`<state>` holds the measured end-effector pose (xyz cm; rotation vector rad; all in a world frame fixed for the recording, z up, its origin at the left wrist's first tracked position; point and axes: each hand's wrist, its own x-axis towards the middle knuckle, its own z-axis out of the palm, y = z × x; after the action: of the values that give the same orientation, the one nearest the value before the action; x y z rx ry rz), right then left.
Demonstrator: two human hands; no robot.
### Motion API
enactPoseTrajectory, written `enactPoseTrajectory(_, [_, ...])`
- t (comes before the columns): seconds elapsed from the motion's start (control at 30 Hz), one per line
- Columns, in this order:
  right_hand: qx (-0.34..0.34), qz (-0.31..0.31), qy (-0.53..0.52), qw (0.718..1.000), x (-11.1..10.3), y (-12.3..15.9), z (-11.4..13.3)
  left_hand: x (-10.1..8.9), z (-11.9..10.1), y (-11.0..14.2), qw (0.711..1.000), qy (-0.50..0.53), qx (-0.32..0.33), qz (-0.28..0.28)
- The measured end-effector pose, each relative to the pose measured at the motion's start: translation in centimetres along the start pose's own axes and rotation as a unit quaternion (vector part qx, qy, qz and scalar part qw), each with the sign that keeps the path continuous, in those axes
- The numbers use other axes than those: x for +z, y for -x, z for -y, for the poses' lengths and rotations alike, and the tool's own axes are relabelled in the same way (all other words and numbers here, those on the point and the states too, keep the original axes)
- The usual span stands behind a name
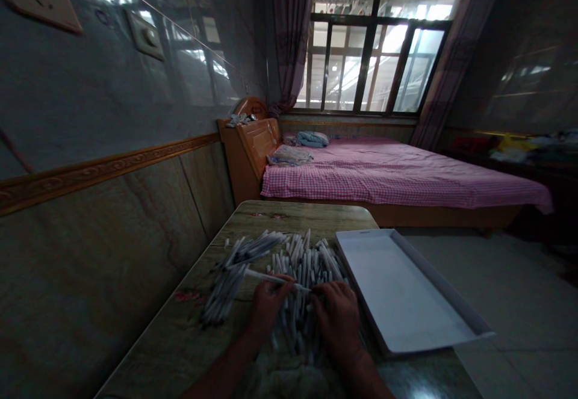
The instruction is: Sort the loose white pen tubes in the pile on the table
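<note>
Table top [180, 342] is shared by a white tray [406, 296] at the right and loose pens [300, 257] heaped beside it. Above these, the left hand [267, 300] and the right hand [338, 310] are placed at one white pen [262, 276]: it is pinched by the left; whether its end is clasped by the right cannot be told. Work at that end seems in hand; steady fingertip alignment would be called for next.
</note>
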<state>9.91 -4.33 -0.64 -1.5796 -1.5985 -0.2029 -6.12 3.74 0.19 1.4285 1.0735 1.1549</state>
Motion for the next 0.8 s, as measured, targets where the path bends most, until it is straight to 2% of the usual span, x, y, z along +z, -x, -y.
enactPoseTrajectory(0.3, [-0.002,-0.003,0.002,1.0,0.2,0.2,-0.2,0.1,-0.3,0.2,0.998,0.054,0.002,-0.014])
enactPoseTrajectory(0.57, [-0.03,-0.003,0.004,1.0,-0.1,0.0,0.2,0.2,-0.2,0.5,0.999,-0.01,0.03,0.005])
enactPoseTrajectory(0.67, [-0.036,-0.017,0.012,0.999,-0.6,-0.3,0.4,0.1,-0.5,0.3,0.999,0.01,0.009,-0.032])
enactPoseTrajectory(0.8, [-0.037,-0.02,0.025,0.999,-1.6,-0.4,0.6,-0.7,-0.5,0.1,0.992,0.012,-0.004,-0.127])
